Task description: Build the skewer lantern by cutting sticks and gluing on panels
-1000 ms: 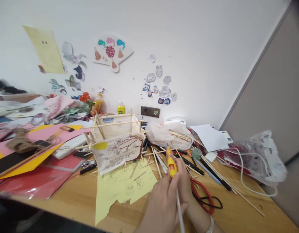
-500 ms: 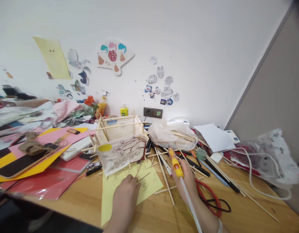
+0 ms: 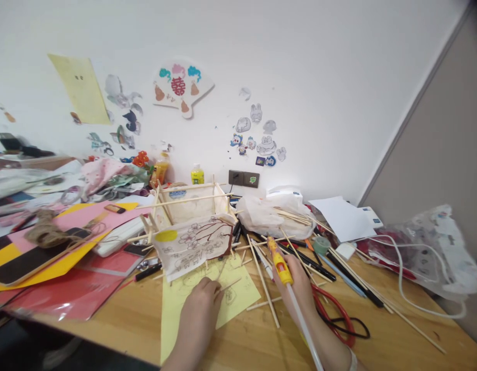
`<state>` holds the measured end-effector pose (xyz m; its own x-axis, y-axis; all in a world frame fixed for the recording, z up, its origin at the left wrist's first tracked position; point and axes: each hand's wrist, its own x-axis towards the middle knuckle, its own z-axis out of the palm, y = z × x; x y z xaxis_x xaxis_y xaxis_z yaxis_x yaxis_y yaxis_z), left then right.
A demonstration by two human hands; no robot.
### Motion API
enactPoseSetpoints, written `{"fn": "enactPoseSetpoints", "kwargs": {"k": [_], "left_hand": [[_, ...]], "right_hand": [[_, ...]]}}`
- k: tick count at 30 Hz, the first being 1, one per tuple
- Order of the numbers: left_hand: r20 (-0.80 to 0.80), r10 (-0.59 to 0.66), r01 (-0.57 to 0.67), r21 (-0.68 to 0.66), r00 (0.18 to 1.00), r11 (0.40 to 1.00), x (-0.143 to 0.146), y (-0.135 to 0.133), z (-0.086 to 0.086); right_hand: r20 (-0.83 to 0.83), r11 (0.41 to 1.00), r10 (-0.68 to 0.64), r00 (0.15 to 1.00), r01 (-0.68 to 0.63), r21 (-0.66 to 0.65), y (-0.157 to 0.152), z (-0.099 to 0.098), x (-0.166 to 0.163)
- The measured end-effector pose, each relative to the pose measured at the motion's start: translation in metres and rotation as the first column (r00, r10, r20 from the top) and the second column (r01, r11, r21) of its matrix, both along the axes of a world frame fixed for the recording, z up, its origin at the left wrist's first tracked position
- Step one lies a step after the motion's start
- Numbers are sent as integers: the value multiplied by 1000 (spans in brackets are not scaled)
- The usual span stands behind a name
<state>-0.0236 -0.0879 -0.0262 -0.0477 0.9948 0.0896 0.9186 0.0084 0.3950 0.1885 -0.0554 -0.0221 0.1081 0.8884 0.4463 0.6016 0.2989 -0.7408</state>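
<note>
- Along the near side of the tabletop (image 3: 257, 350), the right hand (image 3: 302, 288) grips a yellow glue gun (image 3: 283, 272), nozzle pointing away from the body; a long translucent glue stick (image 3: 302, 320) trails from its rear over the forearm, which probably leaves the tip unobstructed.
- Just across from it, the left hand (image 3: 200, 305) is lowered to the yellow paper (image 3: 174, 322), thumb and fingers pinched on a short wooden stick (image 3: 232, 284), seemingly near one end so that the rest juts out free.
- Between them the looks differ: the glue gun is glossy, with a mottled front section, while the short wooden stick is pale, thin, straight and plain.
- Beyond the left hand stands a stick frame (image 3: 192, 199); its drawn panel (image 3: 197, 246), showing blossoms, branches and a yellow disc, slopes toward the person.
- Right of the frame, loose sticks (image 3: 266, 288) lie crossed among pens, likely kept within reach, before a white plastic bag (image 3: 257, 214).
- Against the wall, a yellow bottle (image 3: 197, 176) stands beside a dark socket (image 3: 244, 179), below a fan-shaped cutout (image 3: 180, 100).
</note>
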Motion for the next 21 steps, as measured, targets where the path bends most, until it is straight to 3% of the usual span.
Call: {"fn": "enactPoseSetpoints", "kwargs": {"k": [8,14,18,21], "left_hand": [[-8,-13,14,52,1000,999,1,-2,-2],[241,30,-61,122,970,991,-4,0,-10],[506,52,-134,126,861,983,-6,3,-10],[688,87,-200,86,720,976,-6,2,-3]], "right_hand": [[5,1000,31,1000,-31,1,-4,4,-2],[-66,993,115,991,-114,18,-4,1,-3],[-251,980,183,951,-196,-30,-7,-4,-6],[-363,969,213,907,-244,-43,-9,-8,-6]]}}
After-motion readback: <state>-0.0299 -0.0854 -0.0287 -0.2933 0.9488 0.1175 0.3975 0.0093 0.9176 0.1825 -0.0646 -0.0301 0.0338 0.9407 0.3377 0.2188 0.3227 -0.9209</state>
